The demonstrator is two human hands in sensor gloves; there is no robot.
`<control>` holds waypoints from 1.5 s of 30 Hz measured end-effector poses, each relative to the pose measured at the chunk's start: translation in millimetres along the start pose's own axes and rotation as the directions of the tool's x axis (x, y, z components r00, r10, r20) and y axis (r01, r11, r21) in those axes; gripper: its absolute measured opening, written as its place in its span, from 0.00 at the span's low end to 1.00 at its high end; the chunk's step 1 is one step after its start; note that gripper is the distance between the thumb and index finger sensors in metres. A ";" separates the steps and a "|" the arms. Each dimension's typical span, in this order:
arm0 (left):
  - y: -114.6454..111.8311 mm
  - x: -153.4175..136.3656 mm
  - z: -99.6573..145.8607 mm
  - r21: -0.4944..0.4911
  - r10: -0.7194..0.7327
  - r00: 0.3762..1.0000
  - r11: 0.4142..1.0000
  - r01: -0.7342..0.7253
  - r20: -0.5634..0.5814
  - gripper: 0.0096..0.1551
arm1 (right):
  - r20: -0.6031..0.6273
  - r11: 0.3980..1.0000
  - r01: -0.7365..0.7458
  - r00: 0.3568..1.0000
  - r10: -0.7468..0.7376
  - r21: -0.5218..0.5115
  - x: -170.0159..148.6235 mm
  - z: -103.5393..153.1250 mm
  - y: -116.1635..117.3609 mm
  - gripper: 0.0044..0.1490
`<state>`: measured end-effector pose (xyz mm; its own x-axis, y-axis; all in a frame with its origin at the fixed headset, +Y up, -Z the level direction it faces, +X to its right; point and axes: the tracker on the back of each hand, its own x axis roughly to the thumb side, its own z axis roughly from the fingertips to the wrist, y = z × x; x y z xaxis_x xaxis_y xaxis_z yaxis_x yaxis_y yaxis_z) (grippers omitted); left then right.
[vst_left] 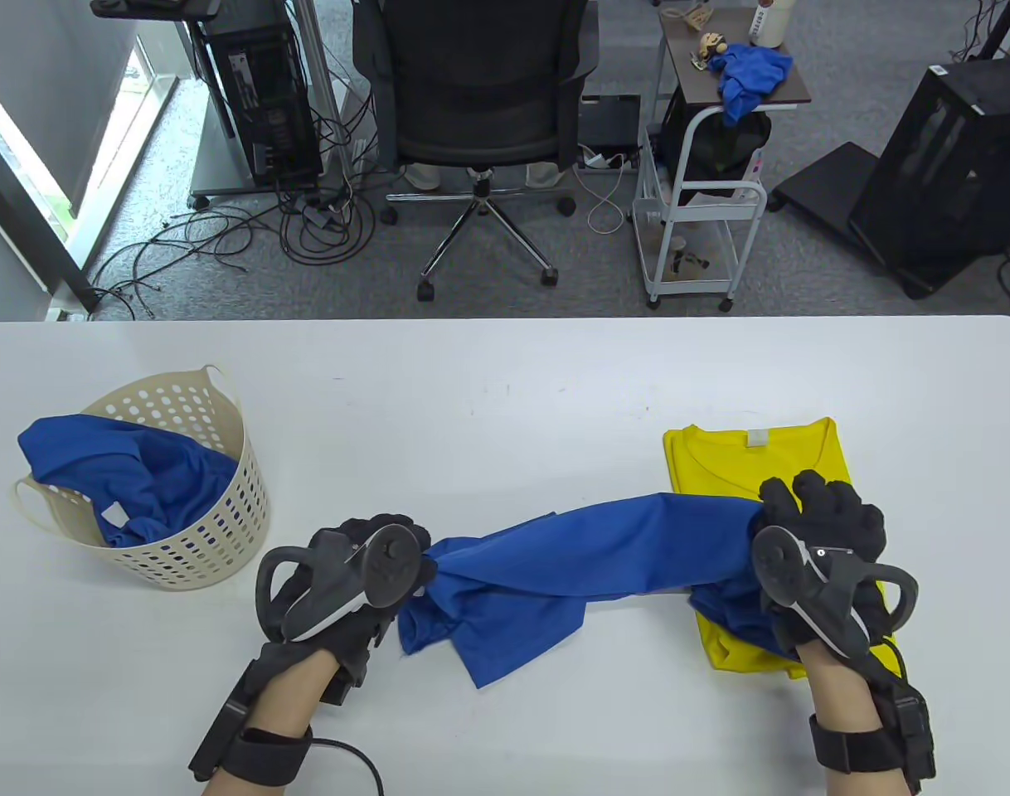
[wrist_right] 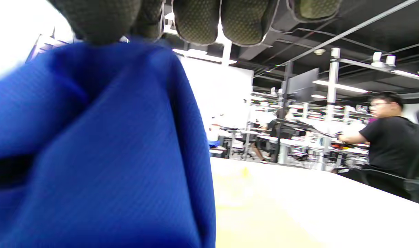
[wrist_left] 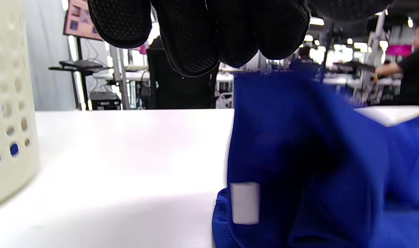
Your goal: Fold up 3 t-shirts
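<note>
Grey carpet (vst_left: 812,265) covered the floor beyond the white worktop (vst_left: 505,373). A black office chair (vst_left: 476,91) stood centrally, loose cables (vst_left: 223,236) lay at left beside a bright window (vst_left: 24,157), and a white trolley (vst_left: 696,207) stood at right.

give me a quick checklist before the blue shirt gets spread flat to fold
1. Left hand grips one end of the blue shirt: ok.
2. Right hand grips the other end: ok.
3. Shirt untangled: not ok, it is bunched like a rope.
4. Clear of the folded yellow shirt: not ok, the blue overlaps it.
5. Bare table beyond for spreading: ok.
6. Which ends are held: cannot tell.
</note>
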<state>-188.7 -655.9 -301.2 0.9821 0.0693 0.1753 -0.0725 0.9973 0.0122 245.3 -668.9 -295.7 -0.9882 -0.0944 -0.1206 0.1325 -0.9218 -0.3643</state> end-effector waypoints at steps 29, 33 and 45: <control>-88.5 8.2 0.2 -0.268 -0.323 0.943 0.904 0.332 0.080 0.25 | 0.278 0.963 -0.044 0.960 -0.032 0.265 41.8 13.7 36.0 0.33; -37.1 1.8 5.1 -0.056 -0.228 0.974 0.972 0.228 0.016 0.24 | 0.265 0.968 0.018 0.961 -0.086 0.250 38.6 12.4 28.1 0.33; 106.9 4.4 -7.5 0.164 -0.093 0.988 0.980 0.114 -0.125 0.24 | 0.286 0.880 -0.268 0.945 0.160 0.393 34.8 10.7 48.8 0.49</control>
<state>-190.8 -548.9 -306.6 0.9986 -0.0217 0.0487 0.0119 0.9811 0.1933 216.6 -721.1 -307.7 -0.9343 -0.3445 0.0920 0.3515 -0.9332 0.0743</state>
